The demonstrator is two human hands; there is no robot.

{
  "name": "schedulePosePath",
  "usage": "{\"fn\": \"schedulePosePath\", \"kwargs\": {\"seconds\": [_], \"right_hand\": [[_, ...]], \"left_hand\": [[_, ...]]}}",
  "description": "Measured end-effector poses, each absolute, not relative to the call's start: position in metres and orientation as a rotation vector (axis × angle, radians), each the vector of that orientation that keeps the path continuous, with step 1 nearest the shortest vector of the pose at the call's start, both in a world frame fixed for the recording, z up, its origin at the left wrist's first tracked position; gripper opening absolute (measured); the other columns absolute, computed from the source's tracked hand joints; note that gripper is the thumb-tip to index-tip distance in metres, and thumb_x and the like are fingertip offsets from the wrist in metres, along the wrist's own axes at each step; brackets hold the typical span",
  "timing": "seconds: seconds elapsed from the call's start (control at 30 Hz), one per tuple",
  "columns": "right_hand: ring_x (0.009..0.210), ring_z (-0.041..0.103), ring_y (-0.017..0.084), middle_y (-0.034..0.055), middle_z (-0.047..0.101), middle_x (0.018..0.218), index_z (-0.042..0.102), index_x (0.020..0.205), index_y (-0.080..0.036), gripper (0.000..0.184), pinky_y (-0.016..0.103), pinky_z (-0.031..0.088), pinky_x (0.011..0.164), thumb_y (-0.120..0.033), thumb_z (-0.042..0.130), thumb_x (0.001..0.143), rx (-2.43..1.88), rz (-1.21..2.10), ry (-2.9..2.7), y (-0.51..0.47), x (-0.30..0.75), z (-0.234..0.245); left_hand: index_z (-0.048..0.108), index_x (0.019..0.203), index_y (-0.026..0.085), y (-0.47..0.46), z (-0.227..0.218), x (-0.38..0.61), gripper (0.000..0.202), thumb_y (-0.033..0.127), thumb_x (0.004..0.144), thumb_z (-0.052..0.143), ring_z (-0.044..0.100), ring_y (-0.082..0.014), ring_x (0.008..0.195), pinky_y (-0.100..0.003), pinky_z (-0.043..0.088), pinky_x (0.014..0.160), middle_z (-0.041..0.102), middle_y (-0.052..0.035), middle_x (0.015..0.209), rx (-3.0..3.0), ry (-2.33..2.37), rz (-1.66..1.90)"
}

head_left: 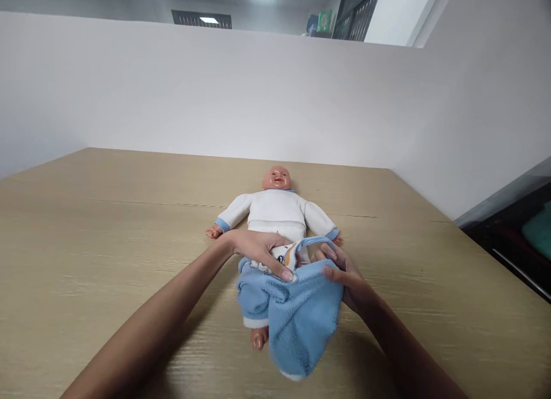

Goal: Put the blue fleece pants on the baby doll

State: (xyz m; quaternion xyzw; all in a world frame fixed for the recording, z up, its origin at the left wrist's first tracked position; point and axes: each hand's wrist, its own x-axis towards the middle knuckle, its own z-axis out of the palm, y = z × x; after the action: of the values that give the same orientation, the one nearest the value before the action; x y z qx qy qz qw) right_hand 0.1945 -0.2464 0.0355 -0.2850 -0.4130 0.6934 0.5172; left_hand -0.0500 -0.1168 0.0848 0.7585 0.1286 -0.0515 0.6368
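Observation:
A baby doll (276,206) lies on its back on the table, head toward the wall, in a white top with blue cuffs. Light blue fleece pants (301,324) with white hems are on its lower body. One doll foot (259,337) pokes out of the leg on the left; the other leg of the pants hangs with no foot showing. My left hand (258,248) lies across the doll's waist, its thumb pressed on the waistband and its other fingers partly hidden. My right hand (342,275) grips the stretched waistband on the right. Between them a printed white diaper (282,254) shows.
A wide wooden table (107,232) reaches back to a low white wall (241,95). On the right, past the table edge, is a dark object (512,238) with something green in it.

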Motion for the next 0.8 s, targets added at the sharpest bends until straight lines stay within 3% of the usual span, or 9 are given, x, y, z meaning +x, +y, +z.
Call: {"fn": "schedulePosePath", "kwargs": {"seconds": [0.13, 0.2, 0.27, 0.33, 0.5, 0.6, 0.67, 0.8], "right_hand": [[0.071, 0.050, 0.010, -0.0047, 0.055, 0.086, 0.058, 0.107, -0.023, 0.049, 0.018, 0.044, 0.062, -0.039, 0.093, 0.078, -0.800, 1.809, -1.182, -0.247, 0.199, 0.043], [0.081, 0.059, 0.014, -0.0014, 0.064, 0.094, 0.064, 0.115, -0.022, 0.052, 0.022, 0.050, 0.072, -0.045, 0.092, 0.078, -0.870, 1.909, -1.350, -0.249, 0.203, 0.046], [0.083, 0.062, 0.016, -0.0003, 0.068, 0.096, 0.070, 0.112, -0.021, 0.046, 0.026, 0.052, 0.076, -0.050, 0.088, 0.082, -0.943, 1.941, -1.489, -0.251, 0.206, 0.045], [0.084, 0.064, 0.017, 0.0000, 0.071, 0.096, 0.074, 0.110, -0.022, 0.040, 0.027, 0.054, 0.077, -0.052, 0.085, 0.085, -0.979, 1.895, -1.511, -0.252, 0.207, 0.041], [0.106, 0.070, 0.021, 0.0045, 0.076, 0.118, 0.071, 0.133, -0.026, 0.053, 0.030, 0.055, 0.091, -0.058, 0.079, 0.091, -0.964, 1.690, -1.188, -0.252, 0.205, 0.032], [0.104, 0.071, 0.020, 0.0056, 0.076, 0.120, 0.066, 0.140, -0.026, 0.054, 0.031, 0.056, 0.095, -0.060, 0.070, 0.098, -1.033, 1.760, -1.201, -0.252, 0.204, 0.036], [0.105, 0.071, 0.021, 0.0058, 0.076, 0.119, 0.067, 0.139, -0.024, 0.058, 0.032, 0.056, 0.097, -0.062, 0.072, 0.096, -1.029, 1.842, -1.387, -0.252, 0.208, 0.039], [0.099, 0.070, 0.025, 0.0067, 0.076, 0.109, 0.074, 0.123, -0.017, 0.067, 0.033, 0.058, 0.089, -0.065, 0.087, 0.078, -0.916, 1.997, -1.713, -0.253, 0.217, 0.041]], "left_hand": [[0.073, 0.098, 0.019, -0.114, 0.080, -0.052, 0.039, 0.052, 0.083, 0.088, 0.065, -0.0158, 0.078, -0.022, 0.052, 0.069, 0.071, 0.0018, 0.087, 1.710, 0.294, -0.137], [0.075, 0.107, 0.019, -0.115, 0.081, -0.050, 0.038, 0.050, 0.088, 0.084, 0.069, -0.0186, 0.094, -0.024, 0.055, 0.081, 0.075, -0.0007, 0.099, 1.689, 0.220, -0.049], [0.074, 0.116, 0.019, -0.117, 0.082, -0.048, 0.038, 0.049, 0.095, 0.078, 0.069, -0.0212, 0.111, -0.026, 0.055, 0.096, 0.076, -0.0033, 0.113, 1.693, 0.152, -0.006], [0.074, 0.120, 0.019, -0.118, 0.083, -0.047, 0.038, 0.049, 0.097, 0.075, 0.068, -0.0219, 0.117, -0.026, 0.054, 0.100, 0.075, -0.0035, 0.118, 1.707, 0.138, -0.023], [0.077, 0.103, 0.019, -0.116, 0.080, -0.050, 0.038, 0.046, 0.081, 0.091, 0.072, -0.0200, 0.089, -0.024, 0.059, 0.081, 0.077, 0.0002, 0.096, 1.716, 0.146, -0.184], [0.078, 0.110, 0.019, -0.117, 0.080, -0.048, 0.042, 0.045, 0.080, 0.092, 0.074, -0.0235, 0.102, -0.029, 0.060, 0.094, 0.080, -0.0013, 0.107, 1.732, 0.133, -0.162], [0.077, 0.121, 0.019, -0.118, 0.081, -0.046, 0.043, 0.046, 0.088, 0.085, 0.072, -0.0242, 0.116, -0.030, 0.056, 0.105, 0.078, -0.0026, 0.120, 1.744, 0.098, -0.081], [0.074, 0.128, 0.019, -0.120, 0.082, -0.042, 0.041, 0.046, 0.097, 0.076, 0.071, -0.0214, 0.118, -0.026, 0.055, 0.105, 0.077, -0.0031, 0.125, 1.749, 0.065, -0.006]]}}
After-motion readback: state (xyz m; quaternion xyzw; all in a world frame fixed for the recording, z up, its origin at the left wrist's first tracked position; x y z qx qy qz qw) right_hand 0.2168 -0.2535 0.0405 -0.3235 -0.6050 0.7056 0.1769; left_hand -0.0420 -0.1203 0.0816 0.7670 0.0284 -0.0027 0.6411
